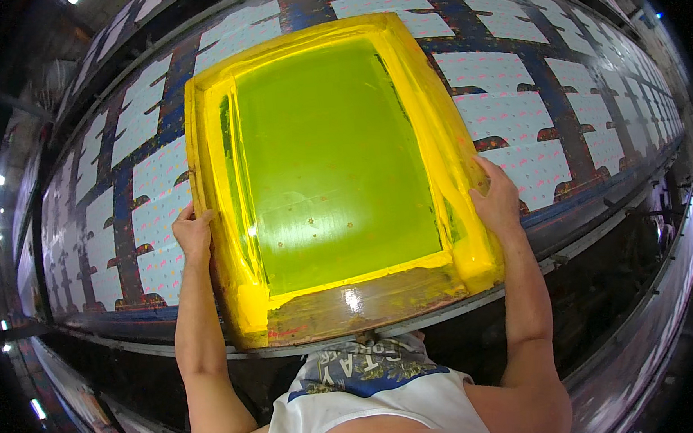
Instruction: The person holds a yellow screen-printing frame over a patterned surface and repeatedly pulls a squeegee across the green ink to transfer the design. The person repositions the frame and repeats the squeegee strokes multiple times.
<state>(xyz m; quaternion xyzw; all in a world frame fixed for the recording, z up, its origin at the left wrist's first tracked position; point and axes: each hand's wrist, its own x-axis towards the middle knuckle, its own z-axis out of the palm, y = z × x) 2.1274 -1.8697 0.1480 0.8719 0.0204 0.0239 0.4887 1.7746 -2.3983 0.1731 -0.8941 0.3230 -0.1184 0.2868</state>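
Note:
A large screen printing frame (336, 162) with green mesh lies in front of me, turned slightly. Thick yellow ink coats its inner border, and bare brownish wood shows along the near side. My left hand (193, 229) grips the frame's left edge, thumb on top and fingers curled at the outer side. On the opposite edge, nearer the right corner, my right hand (497, 198) holds on in the same way, its thumb on the yellow rim. The undersides of both hands' fingers are partly hidden. Small flower-like marks show in the lower part of the mesh.
Beneath the frame runs a long dark printing table (547, 80), stained with ink. Rows of pale cut fabric pieces (514, 117) with small pink prints lie on it. A metal rail (597, 217) follows the table's near edge, close to my body. Another table stands beyond the far edge.

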